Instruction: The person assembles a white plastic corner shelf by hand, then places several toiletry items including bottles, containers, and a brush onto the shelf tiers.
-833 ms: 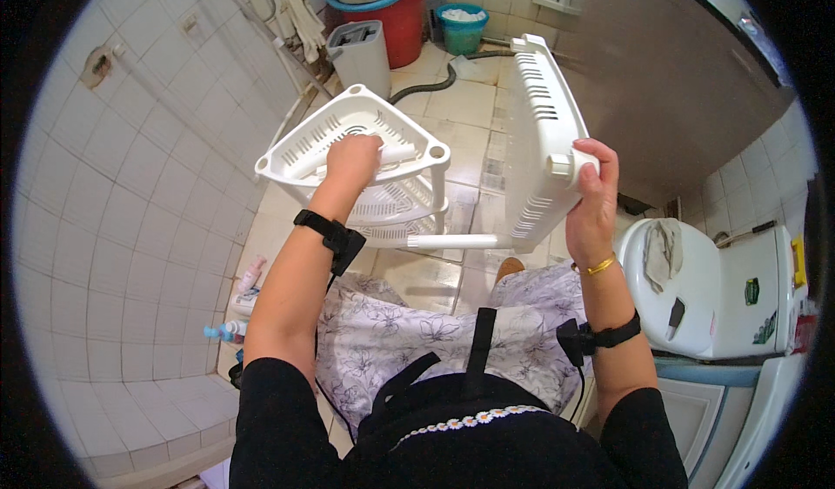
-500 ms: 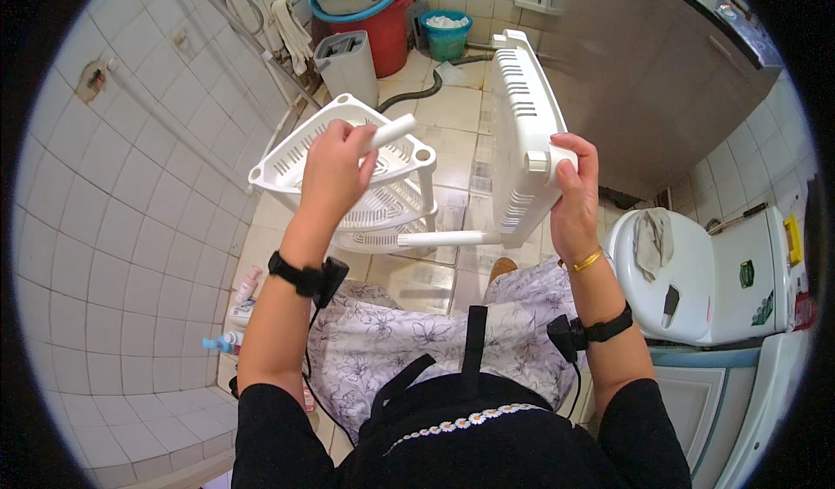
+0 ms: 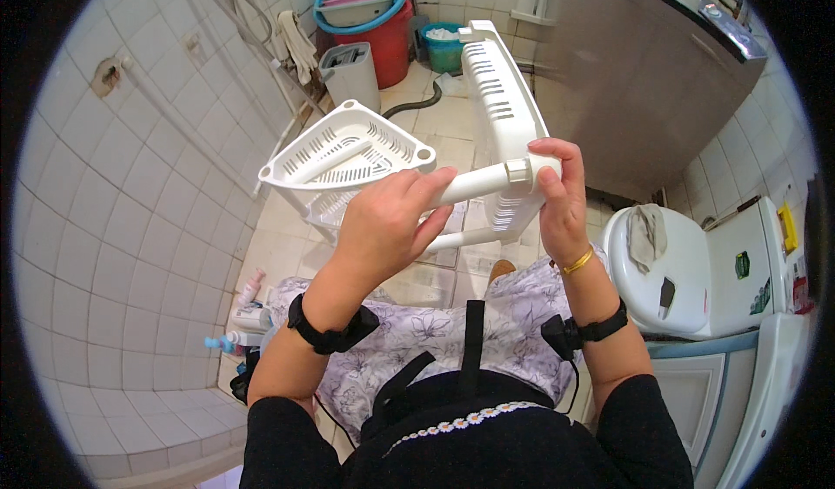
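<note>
One white tube (image 3: 333, 160) lies in a slotted basket (image 3: 348, 126) while left hand (image 3: 387, 224) grips another tube (image 3: 474, 185), right hand (image 3: 564, 202) an upended tray (image 3: 494, 98).

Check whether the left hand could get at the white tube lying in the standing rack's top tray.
Probably yes, once freed: the left hand grips another white tube, but the top tray is open above and nothing appears to cover the tube lying in it.
</note>
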### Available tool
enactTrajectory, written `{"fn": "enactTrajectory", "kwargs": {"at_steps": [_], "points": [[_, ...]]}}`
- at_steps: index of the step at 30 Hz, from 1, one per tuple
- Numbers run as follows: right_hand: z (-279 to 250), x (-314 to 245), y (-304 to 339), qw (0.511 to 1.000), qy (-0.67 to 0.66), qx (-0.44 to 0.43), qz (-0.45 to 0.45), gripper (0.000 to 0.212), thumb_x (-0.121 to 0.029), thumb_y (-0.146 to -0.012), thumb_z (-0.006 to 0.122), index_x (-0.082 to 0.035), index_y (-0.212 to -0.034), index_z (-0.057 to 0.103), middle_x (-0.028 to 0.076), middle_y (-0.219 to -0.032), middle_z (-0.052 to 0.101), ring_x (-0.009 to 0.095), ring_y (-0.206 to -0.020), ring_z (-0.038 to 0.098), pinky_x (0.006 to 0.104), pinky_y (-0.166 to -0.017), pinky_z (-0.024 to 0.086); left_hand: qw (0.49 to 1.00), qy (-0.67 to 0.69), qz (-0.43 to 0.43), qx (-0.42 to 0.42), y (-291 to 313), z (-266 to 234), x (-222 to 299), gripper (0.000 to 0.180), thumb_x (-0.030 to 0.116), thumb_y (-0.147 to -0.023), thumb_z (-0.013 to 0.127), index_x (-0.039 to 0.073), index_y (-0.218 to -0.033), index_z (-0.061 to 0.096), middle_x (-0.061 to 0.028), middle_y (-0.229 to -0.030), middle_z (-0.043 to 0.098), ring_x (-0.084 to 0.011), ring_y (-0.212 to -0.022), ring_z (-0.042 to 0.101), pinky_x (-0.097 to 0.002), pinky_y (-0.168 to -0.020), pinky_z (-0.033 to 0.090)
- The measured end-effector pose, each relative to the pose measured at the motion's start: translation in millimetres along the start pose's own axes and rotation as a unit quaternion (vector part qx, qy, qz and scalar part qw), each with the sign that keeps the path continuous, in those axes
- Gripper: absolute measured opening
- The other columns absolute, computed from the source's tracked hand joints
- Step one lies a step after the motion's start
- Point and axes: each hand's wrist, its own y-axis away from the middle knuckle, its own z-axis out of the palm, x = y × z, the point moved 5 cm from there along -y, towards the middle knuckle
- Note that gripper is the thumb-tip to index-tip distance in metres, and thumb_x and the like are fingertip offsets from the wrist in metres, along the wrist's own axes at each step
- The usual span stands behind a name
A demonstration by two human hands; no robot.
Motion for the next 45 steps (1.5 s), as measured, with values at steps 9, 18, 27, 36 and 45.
{"fn": "enactTrajectory", "kwargs": {"at_steps": [9, 18, 27, 36, 45], "points": [[-2, -27, 7, 0.991, 0.093, -0.059, -0.081, 0.03, -0.028, -0.119, 0.061, -0.009, -0.143, 0.064, 0.009, -0.133, 0.063, 0.019, -0.12, 0.059, 0.0338, -0.109, 0.049, 0.985, 0.134, -0.051, -0.097, 2, -13, 12, 0.043, 0.015, -0.108, 0.081, 0.005, -0.149, 0.074, -0.019, -0.119, 0.081, -0.036, -0.103, 0.079, -0.044, -0.091, 0.062], [9, -37, 13, 0.984, 0.1, -0.078, -0.121, 0.031, -0.027, -0.116, 0.067, -0.012, -0.143, 0.062, 0.01, -0.126, 0.06, 0.021, -0.112, 0.057, 0.0343, -0.103, 0.05, 0.962, 0.214, -0.1, -0.14, 11, -15, 16, 0.04, 0.014, -0.113, 0.074, 0.001, -0.15, 0.073, -0.0179, -0.123, 0.082, -0.032, -0.106, 0.079, -0.0415, -0.093, 0.062], [3, -37, 20, 0.976, 0.073, -0.174, -0.112, 0.035, -0.035, -0.115, 0.068, -0.011, -0.14, 0.061, 0.011, -0.134, 0.062, 0.023, -0.12, 0.058, 0.0385, -0.112, 0.048, 0.855, 0.373, -0.204, -0.297, 19, -8, 7, 0.042, 0.02, -0.12, 0.065, 0.002, -0.157, 0.071, -0.0088, -0.107, 0.077, -0.0147, -0.09, 0.071, -0.0323, -0.078, 0.059], [7, -45, 14, 0.982, 0.103, -0.084, -0.135, 0.034, -0.028, -0.115, 0.069, -0.011, -0.143, 0.061, 0.011, -0.128, 0.062, 0.022, -0.111, 0.058, 0.035, -0.1, 0.05, 0.997, 0.076, 0.003, -0.002, 8, -19, 28, 0.052, 0.013, -0.094, 0.09, 0.013, -0.145, 0.079, -0.0093, -0.097, 0.075, -0.0314, -0.079, 0.073, -0.0426, -0.068, 0.058], [6, -42, 10, 0.978, 0.136, -0.057, -0.146, 0.034, -0.031, -0.115, 0.071, -0.012, -0.142, 0.062, 0.01, -0.128, 0.062, 0.022, -0.112, 0.06, 0.0344, -0.1, 0.052, 0.984, -0.091, 0.094, 0.124, 11, -12, 43, 0.06, 0.014, -0.085, 0.095, 0.013, -0.143, 0.081, -0.008, -0.099, 0.073, -0.0269, -0.08, 0.071, -0.0427, -0.066, 0.056]]}}
